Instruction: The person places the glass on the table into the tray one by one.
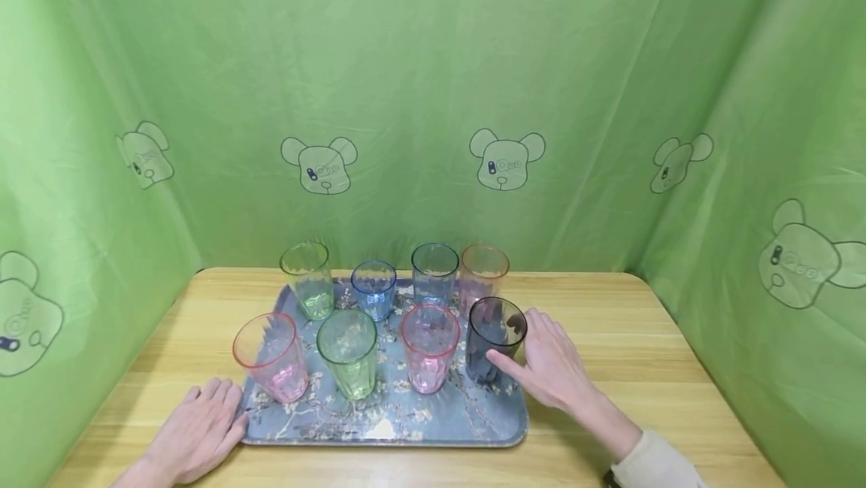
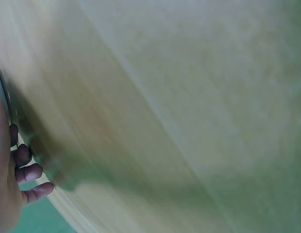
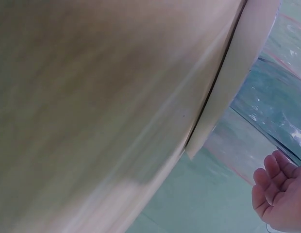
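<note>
A dark grey tumbler (image 1: pixel 482 356) stands upright at the right side of a blue flower-patterned tray (image 1: pixel 325 431). My right hand (image 1: pixel 556 360) holds it from the right, thumb across its front and fingers around the far side. In the right wrist view the fingers of that hand (image 3: pixel 276 187) are curled beside the glassware. Palm down, my left hand (image 1: pixel 203 428) lies on the table against the tray's left edge, its fingers relaxed. Nearest to it on the tray is a pink tumbler (image 1: pixel 280 375). The left wrist view shows only the fingers (image 2: pixel 31 172) by the tray's edge.
Green tumblers (image 1: pixel 355 379) (image 1: pixel 314 296), blue ones (image 1: pixel 379 304) (image 1: pixel 433 289) and more pink ones (image 1: pixel 428 371) (image 1: pixel 473 289) share the tray in two rough rows. The wooden table (image 1: pixel 629 368) is enclosed by green curtains (image 1: pixel 419 59) printed with bear heads.
</note>
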A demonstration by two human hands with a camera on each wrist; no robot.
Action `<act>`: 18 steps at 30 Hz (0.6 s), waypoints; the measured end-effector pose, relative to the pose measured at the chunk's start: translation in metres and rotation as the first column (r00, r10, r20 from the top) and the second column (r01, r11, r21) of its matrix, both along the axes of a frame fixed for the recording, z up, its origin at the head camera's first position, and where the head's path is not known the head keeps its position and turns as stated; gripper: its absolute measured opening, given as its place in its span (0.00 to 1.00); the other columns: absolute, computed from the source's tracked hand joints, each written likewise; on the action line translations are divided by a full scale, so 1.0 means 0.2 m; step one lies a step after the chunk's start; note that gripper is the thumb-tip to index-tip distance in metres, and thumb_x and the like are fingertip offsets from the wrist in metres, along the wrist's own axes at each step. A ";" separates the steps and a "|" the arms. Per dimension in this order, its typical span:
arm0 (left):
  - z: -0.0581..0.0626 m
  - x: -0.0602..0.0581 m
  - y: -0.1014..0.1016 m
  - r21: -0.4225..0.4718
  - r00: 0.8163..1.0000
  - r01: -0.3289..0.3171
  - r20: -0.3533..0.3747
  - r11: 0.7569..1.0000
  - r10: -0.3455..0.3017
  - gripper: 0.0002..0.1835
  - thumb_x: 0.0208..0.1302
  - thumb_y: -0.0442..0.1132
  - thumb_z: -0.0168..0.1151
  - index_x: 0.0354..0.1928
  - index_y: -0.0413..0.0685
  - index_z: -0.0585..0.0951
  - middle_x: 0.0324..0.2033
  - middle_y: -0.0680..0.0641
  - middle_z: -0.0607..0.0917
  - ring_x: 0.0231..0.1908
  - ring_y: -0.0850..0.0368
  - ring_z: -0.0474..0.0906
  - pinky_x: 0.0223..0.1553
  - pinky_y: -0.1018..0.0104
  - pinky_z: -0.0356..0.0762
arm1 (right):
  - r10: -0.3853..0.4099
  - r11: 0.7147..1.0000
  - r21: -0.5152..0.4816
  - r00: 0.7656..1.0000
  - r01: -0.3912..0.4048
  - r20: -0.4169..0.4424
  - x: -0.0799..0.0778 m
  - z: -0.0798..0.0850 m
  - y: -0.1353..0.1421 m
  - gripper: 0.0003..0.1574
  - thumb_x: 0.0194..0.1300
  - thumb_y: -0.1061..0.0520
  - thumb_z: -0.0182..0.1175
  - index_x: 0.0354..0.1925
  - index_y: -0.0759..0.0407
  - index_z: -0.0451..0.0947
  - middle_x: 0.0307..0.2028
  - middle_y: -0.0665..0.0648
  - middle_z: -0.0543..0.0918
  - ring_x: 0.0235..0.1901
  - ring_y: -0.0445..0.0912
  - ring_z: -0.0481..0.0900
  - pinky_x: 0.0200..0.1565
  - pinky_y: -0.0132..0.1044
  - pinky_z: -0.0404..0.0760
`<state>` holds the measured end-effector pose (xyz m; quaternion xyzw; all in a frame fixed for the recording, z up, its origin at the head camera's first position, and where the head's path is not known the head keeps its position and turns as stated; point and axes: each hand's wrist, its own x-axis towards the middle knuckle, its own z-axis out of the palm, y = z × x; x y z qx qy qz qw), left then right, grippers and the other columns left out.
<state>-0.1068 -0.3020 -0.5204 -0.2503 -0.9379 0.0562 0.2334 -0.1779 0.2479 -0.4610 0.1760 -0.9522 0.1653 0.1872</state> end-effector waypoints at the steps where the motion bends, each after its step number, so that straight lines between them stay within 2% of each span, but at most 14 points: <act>1: 0.00 0.00 0.00 0.000 1.000 -0.001 0.002 1.000 0.001 0.13 0.61 0.51 0.60 0.34 0.53 0.69 0.29 0.55 0.66 0.33 0.59 0.63 0.34 0.63 0.62 | 0.000 1.000 0.001 1.000 0.000 -0.001 0.00 0.00 0.00 0.43 0.64 0.31 0.66 0.58 0.65 0.75 0.45 0.61 0.82 0.45 0.52 0.78 0.51 0.51 0.79; 18: -0.01 0.00 -0.01 0.004 1.000 0.006 -0.013 1.000 -0.006 0.13 0.61 0.52 0.60 0.35 0.53 0.69 0.29 0.56 0.66 0.33 0.59 0.63 0.34 0.63 0.63 | -0.007 1.000 0.011 1.000 0.007 0.009 0.01 0.00 0.00 0.45 0.63 0.30 0.66 0.57 0.65 0.75 0.45 0.60 0.81 0.45 0.52 0.78 0.50 0.52 0.80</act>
